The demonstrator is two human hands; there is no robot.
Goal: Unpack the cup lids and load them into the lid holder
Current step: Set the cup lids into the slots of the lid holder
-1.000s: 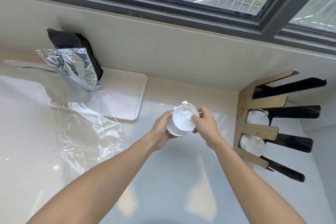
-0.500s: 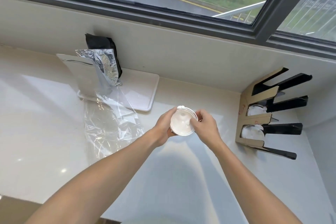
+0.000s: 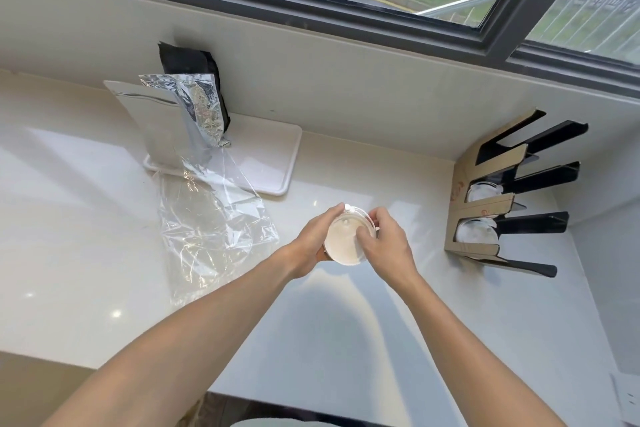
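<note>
Two hands are closed on a short stack of white cup lids (image 3: 348,238), which is held just above the pale countertop (image 3: 86,218), in the middle of the view. The left hand (image 3: 313,239) is wrapped round the stack's left edge from beneath, and the right hand (image 3: 384,246) is curled over its right rim, with a fingertip laid on the top lid. How many lids are in the stack cannot be told.

To the right, against the corner wall, the cardboard-and-black lid holder (image 3: 485,210) is stood with its slots facing the hands; two lower slots already show white lids, and the upper slot looks unfilled. To the left, the emptied clear plastic sleeve (image 3: 211,222) is spread flat on the counter, with its far end lying on a white tray (image 3: 277,156). A silver foil pouch (image 3: 197,107) and a black pouch (image 3: 188,61) are propped at the back of the tray.

Judged from here, the stack could fan apart or be dropped if the two-sided hold is loosened during the carry. A tilted entry could snag the lids on the cardboard lip, and the light holder could be pushed back.
</note>
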